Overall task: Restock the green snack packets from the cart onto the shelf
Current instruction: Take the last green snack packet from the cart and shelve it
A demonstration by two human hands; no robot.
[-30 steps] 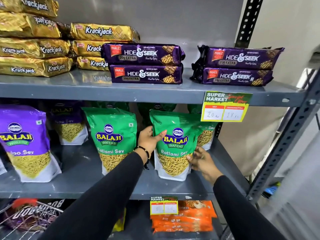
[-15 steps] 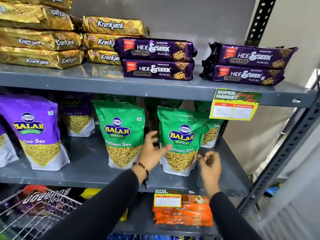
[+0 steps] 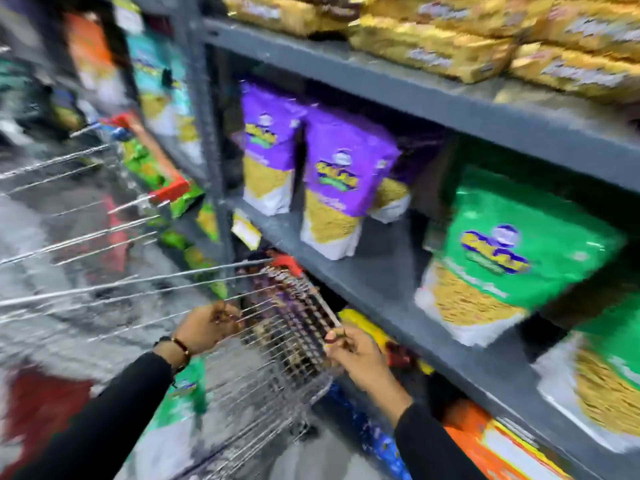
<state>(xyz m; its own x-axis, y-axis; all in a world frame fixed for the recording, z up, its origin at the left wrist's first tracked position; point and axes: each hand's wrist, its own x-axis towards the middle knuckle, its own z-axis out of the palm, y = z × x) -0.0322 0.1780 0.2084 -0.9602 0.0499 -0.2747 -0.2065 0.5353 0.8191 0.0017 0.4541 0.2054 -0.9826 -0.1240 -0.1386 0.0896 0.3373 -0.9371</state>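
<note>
We had green packets (image 3: 516, 251) standing upright on the middle shelf (image 3: 381, 271), to the right of the purple packets (image 3: 343, 174), so part of the restocking looked done. A second green packet (image 3: 609, 379) stood at the far right edge of the view, nearer the front of the same shelf.

Our hands were both down at the wire cart (image 3: 277, 327), apart from each other. The left hand (image 3: 207, 327) hung over the cart's rim with fingers curled, and the right hand (image 3: 360, 355) sat just beside the cart's near wall. Neither appeared to be holding a packet, though the blur was heavy enough that we could not tell whether the fingers touched the wire.

Inside the cart, under the left sleeve, we saw something green (image 3: 183, 407) (probably another packet of the same kind, though too smeared to read). If so, at least one more remained to be lifted out and stood on the shelf, where bare space showed between the purple and green rows.
</note>
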